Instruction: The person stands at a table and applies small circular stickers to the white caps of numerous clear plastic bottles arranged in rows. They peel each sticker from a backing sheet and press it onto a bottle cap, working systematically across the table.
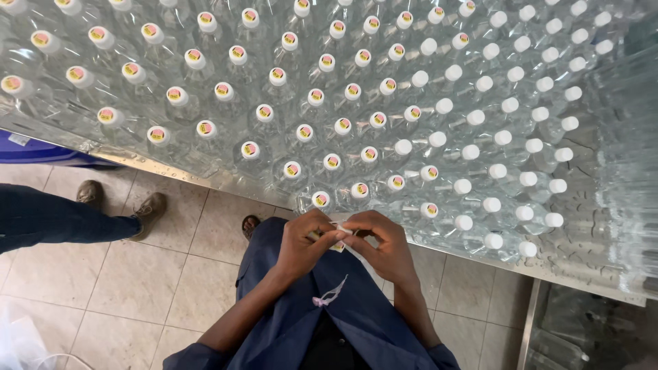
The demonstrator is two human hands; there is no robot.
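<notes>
Hands meeting at the near edge of the table [205,179]: left hand [301,241] and right hand [384,241] pinching one small white seal strip [340,229] between fingertips, just beside the nearest clear plastic bottles [356,195]. Likely to slip or tear, being thin, light and glossy. Smooth round white caps [491,205] at right, unlabelled; capped rows at left topped with round stickers [250,149]. Wet steel beneath.

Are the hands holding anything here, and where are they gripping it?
Yes. Both the left hand and the right hand pinch a small white strip between their fingertips, one at each end. What the strip is cannot be told.
</notes>
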